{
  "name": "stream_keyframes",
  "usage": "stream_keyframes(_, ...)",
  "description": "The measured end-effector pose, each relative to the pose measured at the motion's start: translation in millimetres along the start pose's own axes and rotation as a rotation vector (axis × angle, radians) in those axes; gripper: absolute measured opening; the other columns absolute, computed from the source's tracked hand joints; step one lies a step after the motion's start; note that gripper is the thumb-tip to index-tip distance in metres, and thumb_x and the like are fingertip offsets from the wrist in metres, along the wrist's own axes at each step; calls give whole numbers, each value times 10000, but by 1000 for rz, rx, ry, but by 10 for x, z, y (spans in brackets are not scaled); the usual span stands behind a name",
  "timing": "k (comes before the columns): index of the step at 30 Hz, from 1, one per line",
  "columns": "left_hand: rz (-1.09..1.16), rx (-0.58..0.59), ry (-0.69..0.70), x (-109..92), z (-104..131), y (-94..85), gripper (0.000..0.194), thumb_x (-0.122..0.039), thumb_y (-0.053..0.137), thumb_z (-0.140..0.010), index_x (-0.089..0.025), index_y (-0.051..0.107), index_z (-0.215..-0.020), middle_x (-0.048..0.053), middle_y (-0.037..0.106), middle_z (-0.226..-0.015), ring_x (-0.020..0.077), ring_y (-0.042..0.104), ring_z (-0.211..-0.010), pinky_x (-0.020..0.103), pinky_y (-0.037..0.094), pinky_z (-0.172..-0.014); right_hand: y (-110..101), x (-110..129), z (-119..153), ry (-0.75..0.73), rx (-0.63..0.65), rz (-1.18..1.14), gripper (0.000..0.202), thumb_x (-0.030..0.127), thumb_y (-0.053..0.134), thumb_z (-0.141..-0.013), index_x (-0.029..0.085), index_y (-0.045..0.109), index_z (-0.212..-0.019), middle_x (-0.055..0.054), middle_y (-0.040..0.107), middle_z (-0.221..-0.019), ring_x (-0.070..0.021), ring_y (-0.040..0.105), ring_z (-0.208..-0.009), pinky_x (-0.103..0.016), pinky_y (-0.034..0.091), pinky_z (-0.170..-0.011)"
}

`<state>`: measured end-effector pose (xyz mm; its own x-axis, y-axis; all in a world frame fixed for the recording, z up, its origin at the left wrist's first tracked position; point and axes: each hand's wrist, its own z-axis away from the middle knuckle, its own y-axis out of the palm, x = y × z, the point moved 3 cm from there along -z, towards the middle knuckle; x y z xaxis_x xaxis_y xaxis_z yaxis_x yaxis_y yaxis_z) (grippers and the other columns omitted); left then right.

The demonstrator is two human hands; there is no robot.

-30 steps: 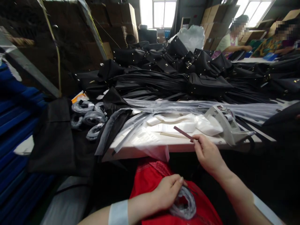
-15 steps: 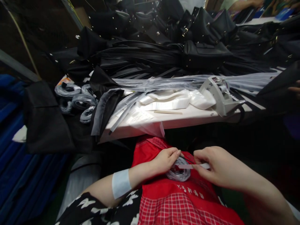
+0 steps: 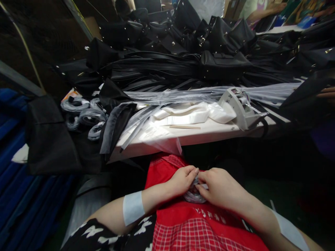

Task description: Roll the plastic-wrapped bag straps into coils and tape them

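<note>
Over the lap of my red apron, both hands meet at a coiled strap in clear plastic (image 3: 195,197). My left hand (image 3: 183,179) is closed on the coil's left side, thumb and fingers pressed together. At its right side, my right hand (image 3: 217,186) pinches a short white strip (image 3: 204,186), apparently tape, against the coil. The fingers cover much of the coil's upper part. Several similar plastic-wrapped coils (image 3: 96,130) lie at the table's left end.
On the white table (image 3: 191,139) are a tape dispenser (image 3: 235,108), white sheeting (image 3: 180,115), a thin brown strip (image 3: 185,127) and long plastic-sleeved straps (image 3: 272,94). Black bags (image 3: 225,66) are heaped behind. Another person's hand (image 3: 326,92) shows at the right edge.
My right hand has moved left to the coil, bringing the white strip, which was stretched out to the right, against it. My left hand stays on the coil.
</note>
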<state>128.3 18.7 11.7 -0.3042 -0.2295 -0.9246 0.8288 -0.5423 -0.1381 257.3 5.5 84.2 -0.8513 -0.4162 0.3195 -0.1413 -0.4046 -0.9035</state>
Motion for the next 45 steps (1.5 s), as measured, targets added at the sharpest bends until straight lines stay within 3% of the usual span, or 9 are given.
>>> stream_keyframes(7,6,-4,-44,88,-35,-15,478,-520,416,-918,-133,664,-788,36,654,-724,166,580,-703,258,459,-679,-62,-201,48,83,29,-120,154,348,666,-799,223,631,-716,4,673,-668,-168,586,-609,-283,299,-564)
stream_keyframes(14,-24,47,22,12,-22,-23,486,-495,415,-929,-110,710,-889,49,675,-751,163,578,-693,244,445,-642,-205,-387,62,128,8,-294,224,340,551,-874,215,654,-719,-2,651,-629,-140,548,-554,-253,317,-526)
stream_keyframes(19,-96,51,114,-81,15,-50,503,-519,407,-928,-130,661,-736,1,568,-621,115,480,-591,212,359,-545,-46,-456,-72,147,-8,-376,228,338,542,-874,196,630,-719,-4,629,-605,-141,538,-551,-242,341,-527)
stream_keyframes(24,-144,-9,102,-60,20,-53,336,-480,610,-811,-152,660,-758,0,633,-696,118,528,-643,208,402,-616,140,-501,-148,154,0,-540,230,337,556,-866,183,600,-701,-1,625,-611,-136,535,-568,-236,348,-530)
stream_keyframes(29,-144,-34,98,-73,9,-37,248,-400,656,-757,-154,643,-723,2,636,-691,125,540,-646,218,414,-630,249,-561,-174,178,40,-744,247,379,608,-838,167,596,-712,23,569,-572,-117,475,-537,-225,332,-504)
stream_keyframes(35,-74,-26,106,-75,18,-25,217,-365,653,-753,-149,661,-739,12,652,-694,128,554,-640,220,422,-623,355,-685,-222,206,24,-630,375,442,494,-920,180,548,-657,23,528,-587,-125,455,-560,-249,312,-532)
stream_keyframes(39,-60,-16,161,-99,35,-39,208,-346,647,-764,-139,672,-760,30,668,-730,137,577,-666,227,437,-646,497,-702,-255,138,117,-652,411,416,369,-978,182,555,-696,-1,585,-668,-141,499,-616,-263,361,-593)
stream_keyframes(45,-61,-28,272,-135,68,-80,211,-344,654,-775,-140,698,-807,37,671,-762,143,592,-697,234,446,-671,701,-650,-292,60,232,-971,415,500,457,-940,153,639,-805,-35,657,-795,-173,556,-724,-291,438,-699)
